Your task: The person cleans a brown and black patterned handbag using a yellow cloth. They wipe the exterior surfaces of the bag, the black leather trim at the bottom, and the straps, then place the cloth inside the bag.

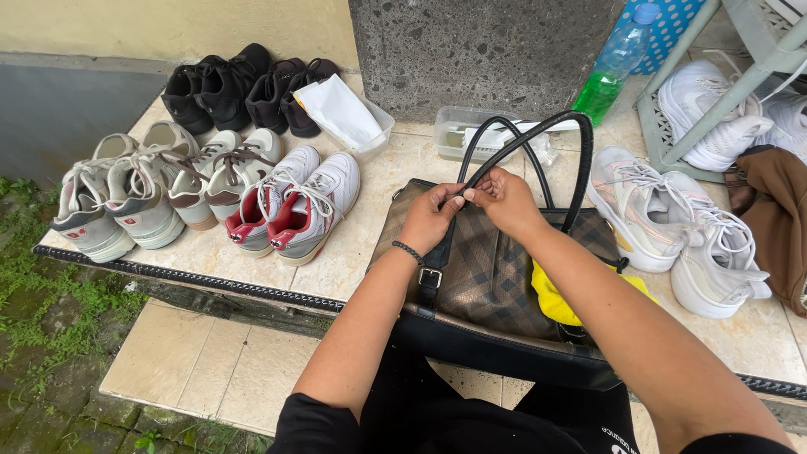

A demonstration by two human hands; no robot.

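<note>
A brown checked handbag (492, 273) with black trim lies on the tiled step in front of me. Both my hands meet above it at one black strap handle (565, 134). My left hand (430, 217), with a dark bead bracelet on the wrist, pinches the strap from the left. My right hand (507, 200) grips the same strap from the right. A yellow cloth (551, 301) pokes out from under my right forearm, on the bag.
Rows of sneakers (290, 202) and black shoes (220, 84) stand at the left. White sneakers (672, 223) lie at the right by a brown bag (777, 219). A clear plastic tub (458, 128), a bottle with green liquid (612, 74) and a rack (714, 92) stand behind.
</note>
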